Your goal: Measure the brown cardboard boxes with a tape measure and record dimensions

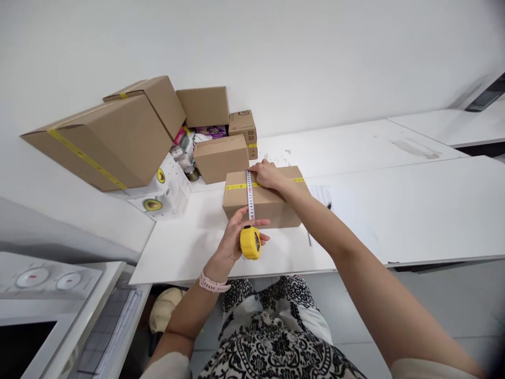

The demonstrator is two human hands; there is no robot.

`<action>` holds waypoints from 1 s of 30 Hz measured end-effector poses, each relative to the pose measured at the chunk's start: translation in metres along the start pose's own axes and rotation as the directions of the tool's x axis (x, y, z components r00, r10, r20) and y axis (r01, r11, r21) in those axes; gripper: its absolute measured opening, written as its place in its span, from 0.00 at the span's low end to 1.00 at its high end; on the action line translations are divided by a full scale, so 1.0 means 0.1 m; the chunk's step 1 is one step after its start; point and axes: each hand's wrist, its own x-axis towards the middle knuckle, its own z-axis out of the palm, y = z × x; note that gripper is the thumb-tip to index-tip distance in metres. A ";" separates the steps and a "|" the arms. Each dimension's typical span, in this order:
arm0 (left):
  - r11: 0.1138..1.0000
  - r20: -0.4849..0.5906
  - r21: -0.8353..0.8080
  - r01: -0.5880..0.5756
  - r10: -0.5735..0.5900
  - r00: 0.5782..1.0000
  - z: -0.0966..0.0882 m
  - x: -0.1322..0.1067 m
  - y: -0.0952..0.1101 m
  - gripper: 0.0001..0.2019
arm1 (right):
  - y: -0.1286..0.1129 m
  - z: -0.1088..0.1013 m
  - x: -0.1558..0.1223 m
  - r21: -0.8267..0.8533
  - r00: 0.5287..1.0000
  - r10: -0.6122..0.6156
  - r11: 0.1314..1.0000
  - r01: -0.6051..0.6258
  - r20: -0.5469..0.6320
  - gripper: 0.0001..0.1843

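Patterned clothing (280,339) on your lap lies nearest to the camera, and before it is the white table (394,210). On this table, in front of you, is the brown carton (276,213), with the metal blade (250,197) drawn across its top from the far edge to the near side. Your left hand (231,239) is closed around the yellow tape measure (250,243), in front of the carton. Your right hand (267,173) is at the far edge, with its fingers at the blade's end; whether they pinch or only press, I cannot tell. Both hands are apart. I judge that the case is hard and compact, best held by its sides. The blade is probably thin and springy, so hold it flat, away from its edges. The carton seems stiff, but its top may bend a little; steady it at corners. Its weight cannot be seen.
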 end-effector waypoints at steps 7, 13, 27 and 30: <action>1.000 -0.019 -0.001 0.003 -0.003 1.000 0.01 0.00 -0.02 0.33 | -0.02 -0.02 -0.01 0.035 1.000 0.017 0.999 -0.017 -0.002 0.25; 1.000 -0.013 -0.008 -0.005 0.004 1.000 0.00 0.00 -0.03 0.33 | -0.01 -0.01 0.01 0.018 1.000 0.010 1.000 -0.010 0.012 0.26; 1.000 -0.022 0.003 -0.010 0.010 1.000 0.01 0.00 -0.03 0.31 | -0.03 -0.03 0.00 0.015 1.000 0.015 1.000 -0.015 0.007 0.27; 1.000 -0.018 0.000 -0.013 0.013 1.000 0.01 0.00 -0.03 0.31 | -0.03 -0.04 0.00 0.013 1.000 0.014 1.000 -0.014 0.008 0.27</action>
